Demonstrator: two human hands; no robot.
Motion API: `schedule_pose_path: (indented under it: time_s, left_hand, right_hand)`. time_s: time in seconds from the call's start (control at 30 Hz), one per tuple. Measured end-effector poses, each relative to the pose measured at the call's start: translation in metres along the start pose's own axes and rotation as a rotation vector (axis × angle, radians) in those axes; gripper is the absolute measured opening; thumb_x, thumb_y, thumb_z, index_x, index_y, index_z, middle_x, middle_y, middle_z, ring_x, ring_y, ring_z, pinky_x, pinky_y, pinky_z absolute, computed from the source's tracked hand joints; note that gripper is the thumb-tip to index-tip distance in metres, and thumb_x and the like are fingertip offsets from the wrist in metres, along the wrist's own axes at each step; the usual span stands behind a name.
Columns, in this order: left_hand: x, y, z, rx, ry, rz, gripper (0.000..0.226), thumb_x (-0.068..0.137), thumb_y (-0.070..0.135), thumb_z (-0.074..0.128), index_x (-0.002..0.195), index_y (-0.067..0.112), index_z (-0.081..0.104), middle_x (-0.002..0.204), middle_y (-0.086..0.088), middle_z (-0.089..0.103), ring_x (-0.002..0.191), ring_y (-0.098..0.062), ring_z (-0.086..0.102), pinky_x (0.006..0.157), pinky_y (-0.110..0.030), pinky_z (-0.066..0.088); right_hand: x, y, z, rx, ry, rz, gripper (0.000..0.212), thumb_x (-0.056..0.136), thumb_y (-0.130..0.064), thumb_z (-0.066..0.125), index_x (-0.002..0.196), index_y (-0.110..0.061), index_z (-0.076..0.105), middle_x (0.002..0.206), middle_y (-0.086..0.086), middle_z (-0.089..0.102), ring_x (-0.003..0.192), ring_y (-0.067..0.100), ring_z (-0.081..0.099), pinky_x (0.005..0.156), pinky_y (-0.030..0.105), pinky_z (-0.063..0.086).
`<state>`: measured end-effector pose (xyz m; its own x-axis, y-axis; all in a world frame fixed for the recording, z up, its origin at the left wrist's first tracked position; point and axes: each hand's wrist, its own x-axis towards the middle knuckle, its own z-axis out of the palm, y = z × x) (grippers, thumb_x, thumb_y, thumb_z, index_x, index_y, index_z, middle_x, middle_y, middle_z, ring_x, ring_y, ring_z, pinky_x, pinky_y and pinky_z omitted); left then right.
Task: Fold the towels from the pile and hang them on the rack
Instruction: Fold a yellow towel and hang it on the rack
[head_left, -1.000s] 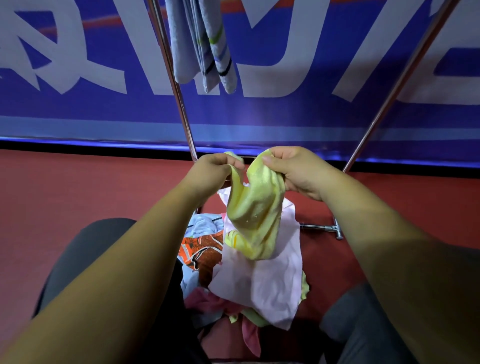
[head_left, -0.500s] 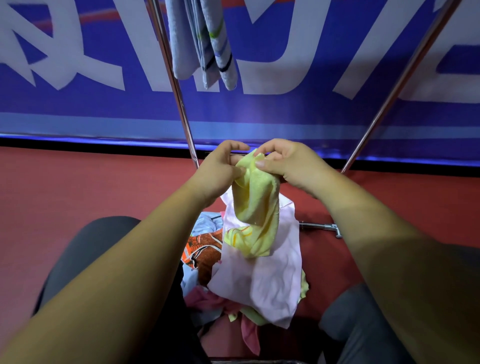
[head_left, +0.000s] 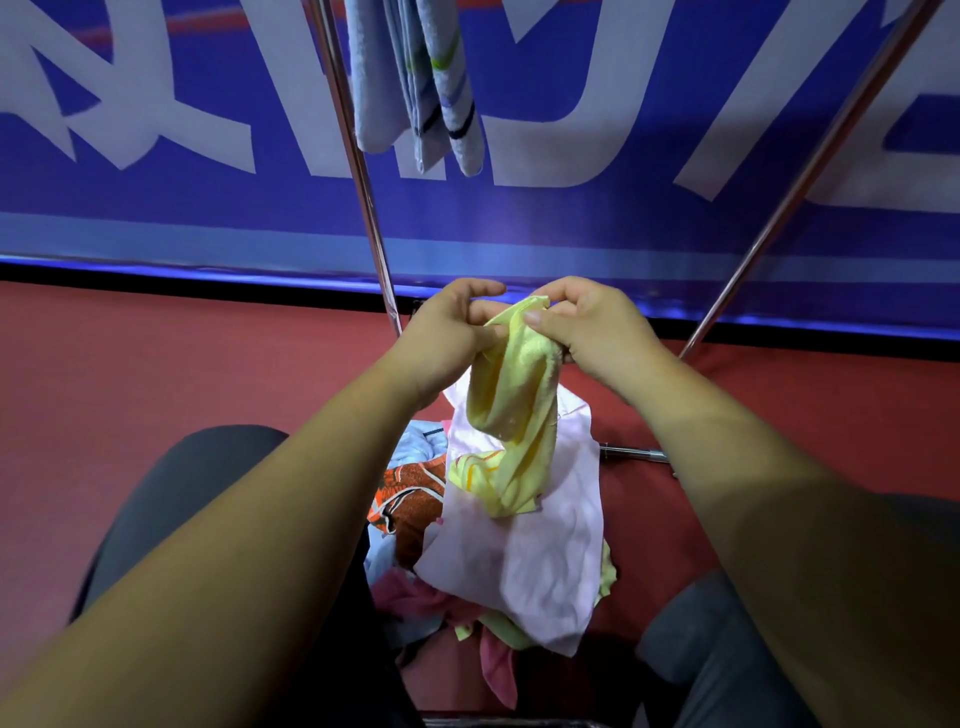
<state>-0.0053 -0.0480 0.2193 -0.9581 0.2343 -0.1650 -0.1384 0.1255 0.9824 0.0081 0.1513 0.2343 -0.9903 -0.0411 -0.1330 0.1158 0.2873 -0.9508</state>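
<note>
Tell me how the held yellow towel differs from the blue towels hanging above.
The yellow towel is pale yellow with orange stripes low down; the blue towels are light blue, one with dark and green stripes. The yellow towel is bunched, pinched at its top by the left hand and right hand; the blue towels hang in flat layers beside the rack pole, untouched. Both hang downward.

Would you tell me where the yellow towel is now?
The yellow towel hangs mid-frame in the head view, its top pinched by the left hand and right hand, above the pink cloth on the pile.
</note>
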Motion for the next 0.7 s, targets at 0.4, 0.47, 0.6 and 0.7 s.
schedule_pose_path:
  time_s: [0.4,0.47,0.6,0.7]
  left_hand:
    - [0.0,0.004,-0.002,-0.065,-0.004,0.017,0.055,0.088,-0.025,0.05,0.131,0.007,0.06,0.096,-0.006,0.074,0.087,-0.021,0.068,0.075,-0.028,0.053]
    - [-0.003,0.005,-0.002,0.078,0.033,0.037,0.052,0.083,-0.023,0.047,0.116,0.014,0.062,0.089,0.001,0.072,0.076,-0.016,0.065,0.065,-0.026,0.049]
    - [-0.007,0.009,-0.006,0.474,0.175,0.126,0.031,0.077,-0.009,0.044,0.084,0.019,0.057,0.068,0.01,0.055,0.058,-0.008,0.044,0.054,-0.022,0.038]
    - [-0.005,0.007,-0.011,0.609,0.227,0.116,0.03,0.078,-0.004,0.049,0.078,0.02,0.067,0.069,0.003,0.061,0.057,-0.009,0.046,0.054,-0.023,0.039]
  right_hand:
    - [-0.001,-0.003,0.001,0.125,0.015,0.024,0.013,0.105,-0.011,0.064,0.113,-0.008,0.074,0.084,0.003,0.078,0.065,0.008,0.069,0.057,0.023,0.057]
    - [0.001,-0.001,0.0,0.113,0.038,0.009,0.012,0.105,-0.011,0.065,0.111,-0.007,0.074,0.079,0.0,0.077,0.064,0.009,0.069,0.058,0.023,0.056]
    - [0.008,0.003,-0.001,0.012,0.148,-0.012,0.009,0.101,-0.016,0.069,0.102,-0.016,0.077,0.083,-0.001,0.079,0.066,0.008,0.069,0.065,0.022,0.051]
    - [0.017,0.009,-0.006,-0.05,0.262,-0.001,0.008,0.098,-0.022,0.07,0.099,-0.02,0.078,0.086,-0.002,0.081,0.074,0.012,0.073,0.073,0.028,0.056]
